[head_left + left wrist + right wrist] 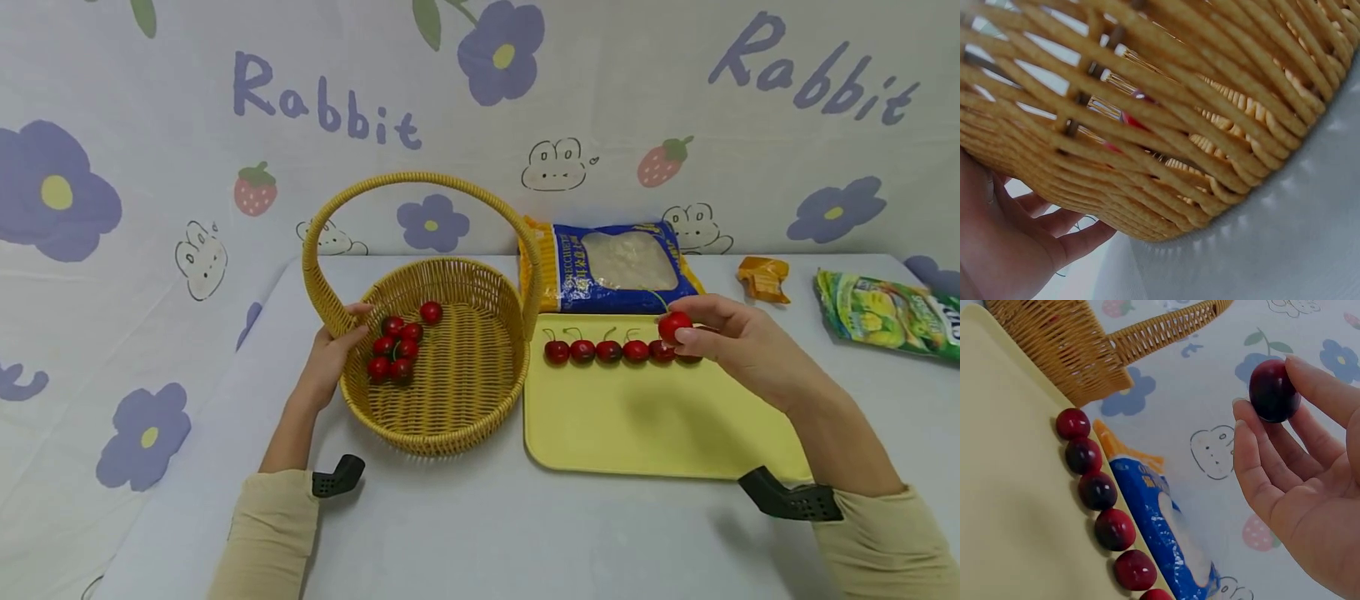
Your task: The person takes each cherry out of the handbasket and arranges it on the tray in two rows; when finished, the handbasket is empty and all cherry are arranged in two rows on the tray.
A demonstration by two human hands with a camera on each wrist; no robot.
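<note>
Right hand [750,358] pinches one cherry [675,327] between thumb and fingertips, grip closed to about the fruit's width, other fingers loosely bent. Cherry is nearly round, no real long axis; stem points up and away from the hand. Held clear of the yellow tray [600,425], not touching it.

Key relation: row of cherries [609,351] lies just beyond and left of the right hand, long axis running sideways along the tray's far edge. Held cherry sits over the row's right end, partly hiding the last fruit there. Right hand is much nearer the row; tray's bare part lies on its near side.

Left hand [324,362] is well apart, fingers and thumb closed on the wicker basket [431,446] at the left foot of its handle [420,177]. More cherries [407,348] cluster inside, just right of that hand. Basket stands on the surface [480,533] between the hands, right beside the tray.

Orecchiette bag [570,292] lies behind the row, farther from the right hand.
</note>
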